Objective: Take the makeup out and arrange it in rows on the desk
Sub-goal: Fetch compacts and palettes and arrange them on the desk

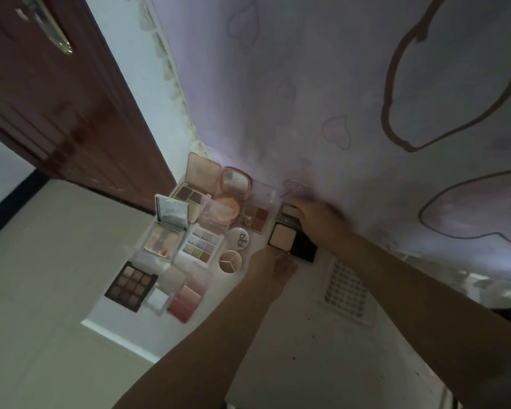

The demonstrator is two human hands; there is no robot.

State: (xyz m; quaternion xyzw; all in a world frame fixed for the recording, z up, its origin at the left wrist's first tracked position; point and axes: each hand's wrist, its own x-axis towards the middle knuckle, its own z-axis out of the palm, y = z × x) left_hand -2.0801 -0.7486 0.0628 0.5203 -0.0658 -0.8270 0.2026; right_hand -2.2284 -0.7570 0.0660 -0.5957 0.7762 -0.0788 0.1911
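- head view is showing the makeup laid out on the white desk [278, 335], with the black compact [292, 242] serving as the landmark at the right end of the spread.
- right hand [316, 216] is reaching over the far edge of the black compact, fingers curling on a small pale-panned case [289, 215] touching it; blur is hiding how firmly they are clamping.
- left hand [273, 264] is resting at the near edge of the black compact, fingertips seeming to pinch its corner, though the exact closure is hard to tell.
- round white jar [239, 238] and a three-part round pot [230, 261] are sitting just left of the black compact; a pastel palette [200, 242], a mirrored palette [167, 231] and a brown nine-pan palette [130, 286] are lying further left.
- rows are looking loose and crowded, so sliding the black compact is likely risking a nudge to the round jar beside it.
- open lids are standing tilted, and a forearm sweeping back could be tipping them.
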